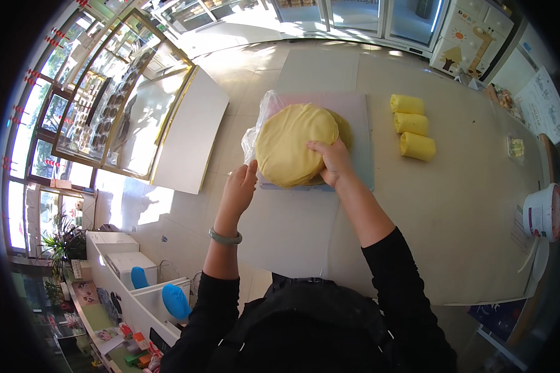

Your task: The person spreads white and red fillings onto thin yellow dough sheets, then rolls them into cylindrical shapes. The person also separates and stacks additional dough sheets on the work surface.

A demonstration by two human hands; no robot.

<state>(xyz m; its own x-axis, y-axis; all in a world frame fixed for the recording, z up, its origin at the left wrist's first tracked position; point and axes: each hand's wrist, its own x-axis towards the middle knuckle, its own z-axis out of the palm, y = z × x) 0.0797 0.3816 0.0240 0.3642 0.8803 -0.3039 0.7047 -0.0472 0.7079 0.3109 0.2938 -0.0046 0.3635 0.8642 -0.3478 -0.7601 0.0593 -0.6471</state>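
A stack of thin round yellow sheets [294, 144], perhaps crepes, lies over a pink and blue board [365, 140] on the table. My right hand [333, 161] grips the right edge of the upper sheets, thumb on top and fingers underneath; more sheets show behind them. At the stack's left edge my left hand [243, 182] has its thumb raised against the rim, its fingers curled; whether it pinches a sheet or the plastic is unclear. Crumpled clear plastic [268, 109] sticks out on the stack's left. Three yellow rolls [410, 123] lie in a column right of the board.
The pale table [448, 224] extends to the right. A white tub [539, 212] and a small clear packet [515, 147] are near its right edge. A glass display case [126, 98] stands at the left, glass-door coolers [354, 16] beyond the table.
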